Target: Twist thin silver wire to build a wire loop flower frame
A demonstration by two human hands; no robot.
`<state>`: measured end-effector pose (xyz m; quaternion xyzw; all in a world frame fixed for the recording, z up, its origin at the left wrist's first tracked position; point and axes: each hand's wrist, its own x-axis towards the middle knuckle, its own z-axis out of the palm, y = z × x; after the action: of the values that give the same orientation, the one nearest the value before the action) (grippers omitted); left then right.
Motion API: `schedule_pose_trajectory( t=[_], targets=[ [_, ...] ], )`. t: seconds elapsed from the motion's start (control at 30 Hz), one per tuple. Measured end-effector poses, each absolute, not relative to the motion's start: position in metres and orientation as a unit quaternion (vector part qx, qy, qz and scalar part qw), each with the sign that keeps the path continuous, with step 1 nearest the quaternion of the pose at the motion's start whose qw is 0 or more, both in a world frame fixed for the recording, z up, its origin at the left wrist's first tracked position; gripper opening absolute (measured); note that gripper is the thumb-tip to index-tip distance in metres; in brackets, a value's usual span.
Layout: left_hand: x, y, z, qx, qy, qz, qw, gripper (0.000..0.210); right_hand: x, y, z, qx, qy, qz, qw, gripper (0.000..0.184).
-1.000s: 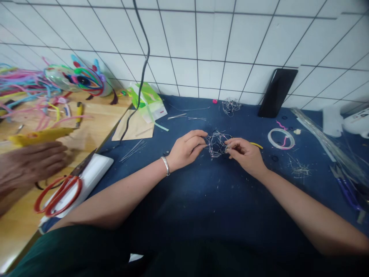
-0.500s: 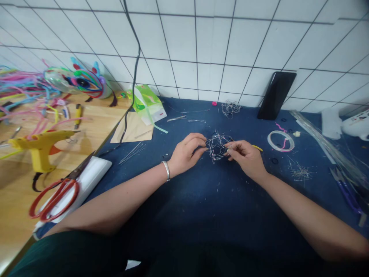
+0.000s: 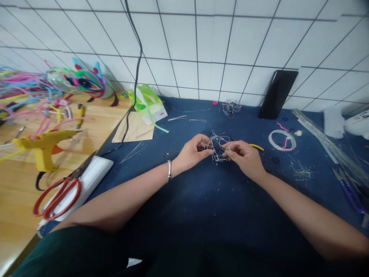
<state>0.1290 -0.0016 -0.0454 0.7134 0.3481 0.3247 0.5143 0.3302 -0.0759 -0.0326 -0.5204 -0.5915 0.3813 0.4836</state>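
Observation:
A small openwork frame of bent silver wire (image 3: 218, 157) with pinkish beads or knots sits between my hands over the dark blue cloth. My left hand (image 3: 196, 152), with a silver bangle at the wrist, grips its left side, thumb and fingers closed on the wire. On the right side, my right hand (image 3: 245, 156) pinches the wire between thumb and fingertips. A yellow-handled tool (image 3: 256, 147) shows partly from behind my right hand; its kind is hidden. Behind the frame lies a second tangle of wire (image 3: 231, 107).
Loose wires (image 3: 133, 152) lie left of my hands, clippings (image 3: 301, 171) to the right. Farther right are a translucent ring (image 3: 272, 141) and purple-handled pliers (image 3: 350, 194). Red-handled scissors (image 3: 62, 196) and a yellow glue gun (image 3: 44, 150) are at left. A phone (image 3: 278, 94) leans on the wall.
My left hand has moved slightly right and inward, its fingers now further over the wire frame. The right hand keeps its pinch with little shift. The whole view has drifted slightly.

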Motion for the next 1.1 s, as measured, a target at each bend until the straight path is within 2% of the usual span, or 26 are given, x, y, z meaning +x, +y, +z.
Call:
schedule_pose_trajectory(
  t=[0.13, 0.3, 0.47, 0.77, 1.1],
  targets=[
    [0.1298, -0.0008, -0.0467, 0.707, 0.351, 0.333, 0.516, 0.016, 0.3303, -0.0759, -0.0334, -0.521, -0.603, 0.370, 0.478, 0.012],
    [0.1251, 0.0028, -0.0484, 0.710, 0.351, 0.362, 0.491, 0.013, 0.3300, -0.0777, -0.0297, -0.539, -0.624, 0.314, 0.470, 0.006],
    [0.1237, 0.0001, -0.0500, 0.726, 0.335, 0.390, 0.457, 0.011, 0.3279, -0.0804, -0.0288, -0.537, -0.605, 0.353, 0.470, 0.007],
    [0.1284, -0.0021, -0.0474, 0.617, 0.288, 0.341, 0.648, 0.019, 0.3288, -0.0826, -0.0290, -0.516, -0.590, 0.406, 0.471, 0.011],
    [0.1291, -0.0022, -0.0437, 0.617, 0.271, 0.356, 0.647, 0.018, 0.3295, -0.0825, -0.0275, -0.525, -0.600, 0.386, 0.465, 0.011]
  ],
)
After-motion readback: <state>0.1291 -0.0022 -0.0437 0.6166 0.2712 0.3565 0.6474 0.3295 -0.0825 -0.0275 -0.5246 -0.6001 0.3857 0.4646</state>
